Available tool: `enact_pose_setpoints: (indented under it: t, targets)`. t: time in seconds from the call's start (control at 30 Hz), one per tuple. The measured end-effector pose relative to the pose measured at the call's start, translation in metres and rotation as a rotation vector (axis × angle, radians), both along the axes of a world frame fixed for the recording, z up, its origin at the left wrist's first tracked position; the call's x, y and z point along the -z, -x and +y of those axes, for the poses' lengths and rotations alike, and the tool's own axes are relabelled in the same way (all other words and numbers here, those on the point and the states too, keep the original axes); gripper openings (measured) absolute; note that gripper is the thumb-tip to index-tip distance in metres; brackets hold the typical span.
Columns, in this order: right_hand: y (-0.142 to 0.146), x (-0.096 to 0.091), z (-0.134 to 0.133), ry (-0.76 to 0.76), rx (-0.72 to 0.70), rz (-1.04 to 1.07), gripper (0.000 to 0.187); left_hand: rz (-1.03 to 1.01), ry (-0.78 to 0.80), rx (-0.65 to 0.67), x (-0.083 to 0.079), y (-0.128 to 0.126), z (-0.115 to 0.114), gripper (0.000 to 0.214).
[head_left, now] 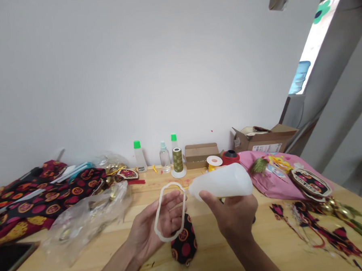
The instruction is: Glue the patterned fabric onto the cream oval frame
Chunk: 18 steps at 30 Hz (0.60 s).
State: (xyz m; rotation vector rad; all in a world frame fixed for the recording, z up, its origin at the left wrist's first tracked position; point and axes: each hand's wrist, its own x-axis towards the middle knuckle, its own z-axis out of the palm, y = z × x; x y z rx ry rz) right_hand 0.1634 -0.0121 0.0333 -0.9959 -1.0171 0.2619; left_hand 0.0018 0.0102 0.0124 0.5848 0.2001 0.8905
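My left hand (146,230) is palm up and holds a thin cream-coloured oval frame (184,210) with a scalloped outline. Through its opening my palm and fingers show. In my right hand (236,217) is a white translucent squeeze bottle (222,182), tilted on its side. Its narrow tip points left and is close to the frame's upper right edge; whether they touch I cannot tell. Beneath my left fingers lies a dark patterned fabric piece (185,244) on the wooden table (157,262).
Along the wall stand green-capped bottles (140,160), a clear bottle (165,158), an olive thread spool (178,160) and cardboard boxes (266,143). Patterned fabric (83,193) and a plastic bag (82,221) lie left. A pink bag (268,179) and fabric scraps (328,233) lie right.
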Motion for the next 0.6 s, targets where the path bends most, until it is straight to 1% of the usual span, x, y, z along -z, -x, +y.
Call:
enact_pose_setpoints:
  t: [0.07,0.17,0.37,0.5,0.6]
  targets:
    - [0.0001,0.0014,-0.0001,-0.009,-0.022,-0.004,0.025,-0.002,-0.004,-0.004,0.0006,0.0005,0.0012,0.030]
    - [0.0000,0.0019,-0.0009,-0.002,-0.012,-0.051,0.027,-0.010,-0.001,-0.023,0.0011,0.0017,0.0029,0.032]
    - [-0.0012,-0.0014,-0.0004,-0.021,-0.026,-0.044,0.024,-0.020,0.007,0.009,0.0012,0.0016,0.0017,0.031]
    - [-0.0016,0.0003,-0.0015,0.003,-0.015,-0.081,0.026,-0.030,0.006,-0.007,0.0022,0.0024,0.0033,0.033]
    - [0.0000,0.0007,-0.0036,0.004,-0.082,-0.087,0.025,-0.033,0.010,-0.034,0.0032,0.0039,0.0052,0.033]
